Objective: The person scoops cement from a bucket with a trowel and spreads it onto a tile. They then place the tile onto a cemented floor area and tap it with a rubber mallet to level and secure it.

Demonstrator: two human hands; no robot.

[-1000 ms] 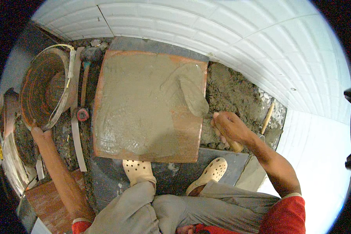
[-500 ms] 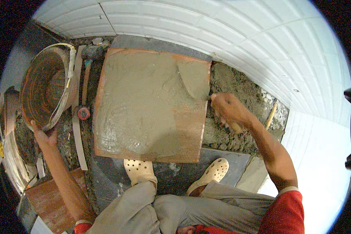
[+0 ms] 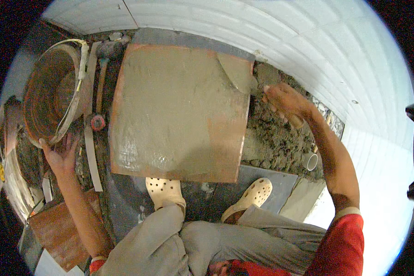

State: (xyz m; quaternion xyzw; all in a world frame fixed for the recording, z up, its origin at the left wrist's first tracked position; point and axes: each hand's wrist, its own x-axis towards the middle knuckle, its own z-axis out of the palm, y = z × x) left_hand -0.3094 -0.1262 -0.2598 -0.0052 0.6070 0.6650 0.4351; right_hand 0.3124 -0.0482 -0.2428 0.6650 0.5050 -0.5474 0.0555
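A large square tile [image 3: 225, 161], its upturned face mostly coated in wet grey mortar [image 3: 165, 101], lies in front of my feet. My right hand [image 3: 285, 101] is closed around the handle of a trowel [image 3: 237, 71], whose mortar-covered blade rests at the tile's far right corner. The wooden handle end shows below my palm. At the left, a tilted bucket [image 3: 80, 108] has its mouth toward me, with dried residue inside. My left hand [image 3: 62, 156] grips its near rim, thumb on the edge; some fingers are partly hidden.
A mallet [image 3: 101, 85] lies between bucket and tile, beside a pale strip [image 3: 92, 152]. Rough mortar [image 3: 271, 142] spreads to the right, with a white ring [image 3: 312, 162] on it. A white wall [image 3: 271, 27] borders the far side. Another tile [image 3: 62, 230] lies lower left.
My right hand and the trowel have shifted a little right and away from me, outward at the tile's far right corner. My left hand stays at the bucket rim. The whole view has shifted slightly.
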